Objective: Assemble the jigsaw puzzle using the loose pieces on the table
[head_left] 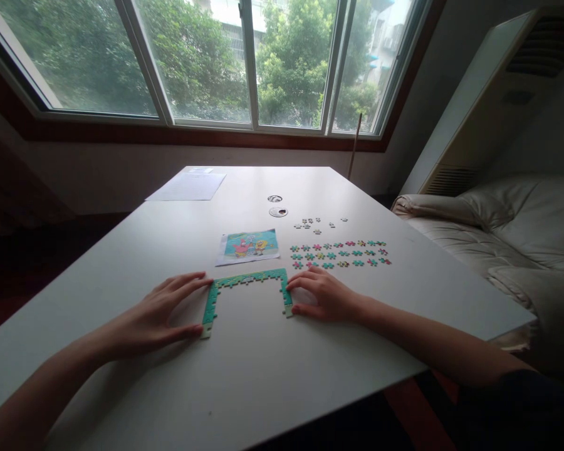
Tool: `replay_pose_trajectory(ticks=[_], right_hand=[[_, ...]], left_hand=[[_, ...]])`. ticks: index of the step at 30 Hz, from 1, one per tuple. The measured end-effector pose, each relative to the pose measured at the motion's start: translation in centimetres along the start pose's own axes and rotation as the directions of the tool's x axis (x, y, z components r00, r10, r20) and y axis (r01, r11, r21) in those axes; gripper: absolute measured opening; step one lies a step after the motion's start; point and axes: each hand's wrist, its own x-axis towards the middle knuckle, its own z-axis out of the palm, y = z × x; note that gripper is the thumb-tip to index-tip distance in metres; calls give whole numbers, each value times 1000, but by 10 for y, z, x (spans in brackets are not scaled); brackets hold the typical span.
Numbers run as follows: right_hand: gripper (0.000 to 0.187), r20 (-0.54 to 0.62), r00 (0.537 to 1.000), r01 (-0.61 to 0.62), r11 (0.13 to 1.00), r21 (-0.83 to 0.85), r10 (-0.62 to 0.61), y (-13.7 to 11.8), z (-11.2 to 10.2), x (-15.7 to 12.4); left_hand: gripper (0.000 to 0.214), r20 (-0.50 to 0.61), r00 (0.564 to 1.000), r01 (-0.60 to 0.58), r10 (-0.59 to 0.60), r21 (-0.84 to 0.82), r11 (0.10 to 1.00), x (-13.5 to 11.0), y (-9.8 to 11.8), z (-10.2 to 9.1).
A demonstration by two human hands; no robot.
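Note:
A jigsaw puzzle border (249, 276) of joined green and teal pieces lies on the white table, forming a top edge and two sides, with no lower edge. My left hand (167, 310) rests along its left side, thumb and fingers spread and touching the outer edge. My right hand (322, 294) is at the right side, its fingertips and thumb apart against the outer edge. Just beyond the border lies a picture sheet (248, 246) with cartoon figures. Loose puzzle pieces (344, 254) are laid out in three rows to the right, above my right hand.
Farther back is a small group of paler puzzle pieces (307, 224). Two round items (277, 212) lie near the middle of the white table (380, 351). White paper (187, 186) sits at the far left corner. A pale sofa (521, 225) stands on the right, windows behind.

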Motion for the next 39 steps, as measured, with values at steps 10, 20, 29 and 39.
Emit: replay_pose_trajectory(ticks=[10, 20, 29, 39], right_hand=[[25, -78, 997, 20, 1000, -5, -21, 9, -8, 4], [18, -90, 970, -241, 938, -250, 225, 94, -38, 46], [28, -252, 739, -674, 683, -281, 625, 199, -81, 29], [30, -308, 610, -791, 586, -179, 730, 230, -79, 12]], left_hand=[[75, 7, 1000, 0, 0, -26, 1000, 0, 4, -2], [74, 32, 999, 6, -7, 15, 1000, -2, 6, -3], [74, -24, 1000, -19, 19, 6, 1000, -1, 0, 2], [68, -152, 988, 11, -17, -40, 999, -3, 14, 7]])
